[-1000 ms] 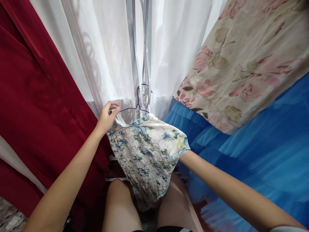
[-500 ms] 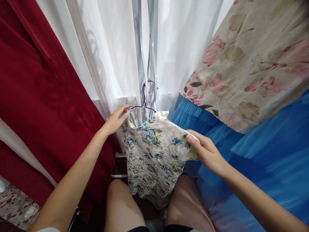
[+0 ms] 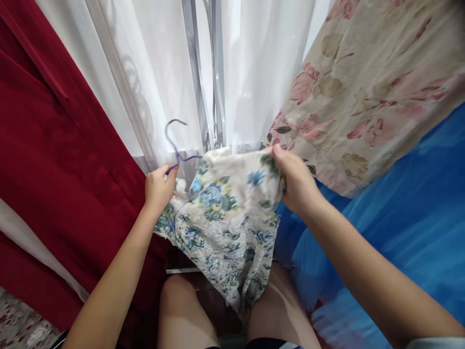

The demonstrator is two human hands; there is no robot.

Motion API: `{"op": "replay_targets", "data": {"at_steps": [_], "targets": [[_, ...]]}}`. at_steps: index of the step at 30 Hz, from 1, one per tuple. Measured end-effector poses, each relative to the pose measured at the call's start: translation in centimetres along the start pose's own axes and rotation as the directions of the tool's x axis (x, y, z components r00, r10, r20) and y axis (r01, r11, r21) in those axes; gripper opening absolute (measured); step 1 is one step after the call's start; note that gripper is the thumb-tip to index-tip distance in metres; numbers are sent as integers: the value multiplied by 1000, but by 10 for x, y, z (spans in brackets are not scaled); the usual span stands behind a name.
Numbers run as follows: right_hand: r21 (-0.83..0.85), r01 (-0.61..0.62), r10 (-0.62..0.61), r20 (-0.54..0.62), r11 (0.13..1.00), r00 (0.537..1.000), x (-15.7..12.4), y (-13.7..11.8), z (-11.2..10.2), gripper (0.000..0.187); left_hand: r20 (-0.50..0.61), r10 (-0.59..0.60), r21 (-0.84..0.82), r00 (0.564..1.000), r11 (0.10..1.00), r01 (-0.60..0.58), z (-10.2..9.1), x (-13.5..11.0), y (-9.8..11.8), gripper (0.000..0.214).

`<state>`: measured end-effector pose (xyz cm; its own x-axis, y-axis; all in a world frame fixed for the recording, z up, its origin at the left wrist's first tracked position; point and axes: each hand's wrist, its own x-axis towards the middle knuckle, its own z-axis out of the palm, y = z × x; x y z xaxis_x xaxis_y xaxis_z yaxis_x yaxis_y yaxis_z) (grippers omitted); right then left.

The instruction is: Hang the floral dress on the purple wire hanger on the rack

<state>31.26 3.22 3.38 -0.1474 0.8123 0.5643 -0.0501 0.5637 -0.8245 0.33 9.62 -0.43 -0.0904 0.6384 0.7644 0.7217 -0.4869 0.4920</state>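
A white top with blue and yellow flowers [image 3: 221,218] hangs spread between my hands, in front of my knees. A purple clothes hanger [image 3: 178,154] sticks out of its neckline, its hook upward and attached to nothing visible. My left hand [image 3: 159,188] is closed on the hanger's left arm, close to the top's left shoulder. With thumb and fingers my right hand [image 3: 296,179] pinches the top's upper right corner and holds it out sideways. The hanger's right arm goes under the cloth, so its end is hidden.
Grey straps [image 3: 209,72] run down a white curtain [image 3: 160,63] ahead. Red cloth [image 3: 72,160] hangs on the left. At the right hang a beige cloth with pink flowers [image 3: 348,97] and, below it, blue tulle [image 3: 363,252].
The hanger's hook has come away from the straps and moved left. My left hand has closed on the hanger. My right hand has risen with the top's corner.
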Motion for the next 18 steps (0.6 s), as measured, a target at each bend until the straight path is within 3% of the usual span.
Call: {"op": "replay_targets", "data": {"at_steps": [1,2,3,4,5,6,9,11,13,16,18], "targets": [[-22,41,-36,207,999,978,-9,-8,11,50,-64,-85,-77,994,994,80,0,-2,-8,41],[-35,79,-55,449,996,892,-19,-14,21,53,-119,-187,-185,975,969,163,1,-5,-17,46],[-33,104,-58,652,994,756,-29,-17,29,53,-156,-288,-291,945,928,234,2,-8,-24,52],[-35,135,-60,767,990,639,-39,-18,35,53,-160,-369,-389,916,876,285,4,-12,-29,57],[-50,172,-58,820,984,570,-47,-14,40,55,-119,-420,-476,900,819,320,6,-17,-31,60],[-88,224,-56,822,971,567,-53,-7,42,58,-40,-436,-558,899,756,342,9,-21,-30,62],[-352,390,-72,658,851,749,-60,30,42,76,320,-308,-774,896,461,435,20,-36,-1,61],[-512,456,-108,572,728,813,-62,55,41,95,527,-176,-792,832,254,555,31,-44,32,57],[-585,495,-144,542,643,828,-65,71,38,113,650,-88,-745,755,123,655,43,-51,67,49],[-672,455,-140,469,584,872,-76,73,29,118,709,-7,-704,705,47,709,57,-55,105,27],[-756,374,-109,378,538,920,-84,64,14,109,733,79,-680,676,123,723,63,-54,116,30]]}}
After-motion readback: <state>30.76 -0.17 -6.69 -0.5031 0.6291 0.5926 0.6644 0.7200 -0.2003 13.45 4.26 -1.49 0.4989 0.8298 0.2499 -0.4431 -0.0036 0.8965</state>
